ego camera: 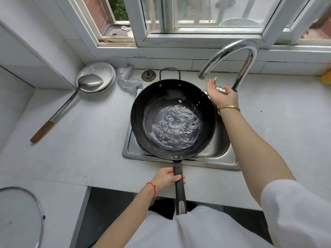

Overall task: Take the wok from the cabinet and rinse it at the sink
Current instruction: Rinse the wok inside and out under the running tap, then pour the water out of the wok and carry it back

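Note:
A black wok (155,97) sits over the steel sink (222,151), with rippling water pooled in its bottom. Its long dark handle (180,192) points toward me. My left hand (167,177) grips that handle near the wok's rim. My right hand (222,94) rests on the lever at the base of the curved chrome faucet (238,51), fingers partly curled around it. The faucet's spout (202,75) ends above the wok's far right rim. No stream of water shows from the spout.
A metal ladle with a wooden grip (60,110) lies across stacked white plates (105,70) at the back left. A steel scrubber (128,79) and a drain strainer (148,75) lie behind the wok. A glass lid (35,208) sits at the lower left. A window runs along the back.

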Demonstrator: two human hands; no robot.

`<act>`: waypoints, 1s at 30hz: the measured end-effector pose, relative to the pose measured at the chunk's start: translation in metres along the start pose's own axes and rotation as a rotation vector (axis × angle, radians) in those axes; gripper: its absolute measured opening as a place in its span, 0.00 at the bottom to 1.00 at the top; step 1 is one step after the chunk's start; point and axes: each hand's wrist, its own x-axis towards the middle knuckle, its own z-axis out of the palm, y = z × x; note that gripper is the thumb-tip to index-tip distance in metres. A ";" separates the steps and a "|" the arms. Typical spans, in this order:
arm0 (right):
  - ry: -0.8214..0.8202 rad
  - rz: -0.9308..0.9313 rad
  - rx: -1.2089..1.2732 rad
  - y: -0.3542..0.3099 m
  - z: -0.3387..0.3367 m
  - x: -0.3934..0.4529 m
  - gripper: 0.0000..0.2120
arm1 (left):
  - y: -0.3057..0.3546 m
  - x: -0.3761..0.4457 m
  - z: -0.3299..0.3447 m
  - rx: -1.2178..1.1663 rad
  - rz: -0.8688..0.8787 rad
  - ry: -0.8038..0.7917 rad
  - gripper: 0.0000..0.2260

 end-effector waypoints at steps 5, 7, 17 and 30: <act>0.173 -0.083 -0.825 0.010 -0.016 -0.034 0.14 | -0.002 0.000 0.003 0.005 0.022 0.022 0.10; 0.269 -0.199 -1.291 0.022 -0.036 -0.054 0.13 | -0.004 -0.001 0.005 0.010 0.035 0.034 0.10; 0.102 0.132 -2.695 0.088 -0.168 -0.164 0.12 | -0.009 -0.002 0.017 -0.022 0.015 0.132 0.07; 0.347 -0.052 -1.798 0.136 -0.263 -0.183 0.11 | -0.004 -0.009 0.023 -0.140 -0.019 0.113 0.12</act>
